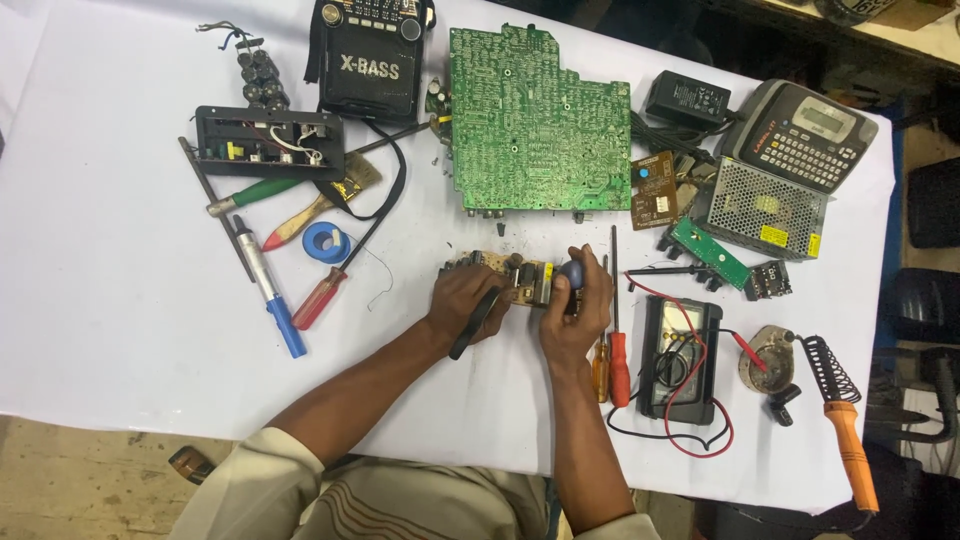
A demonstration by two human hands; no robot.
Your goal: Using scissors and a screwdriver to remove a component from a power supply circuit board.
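Observation:
A small tan circuit board (515, 277) with dark components lies on the white table (120, 330) in front of me. My left hand (462, 302) grips the board's left end, and a black curved handle (474, 325) sticks out from under its fingers. My right hand (580, 308) is closed around a tool with a rounded blue handle (572, 270) at the board's right end. The tool's tip is hidden behind the hand and board.
A large green circuit board (535, 120) and a black radio (368, 55) lie behind. A multimeter (680, 360) with red leads, two screwdrivers (615, 350) and an orange soldering iron (852, 440) are on the right. On the left are a blue tape roll (325, 242) and more screwdrivers (320, 298).

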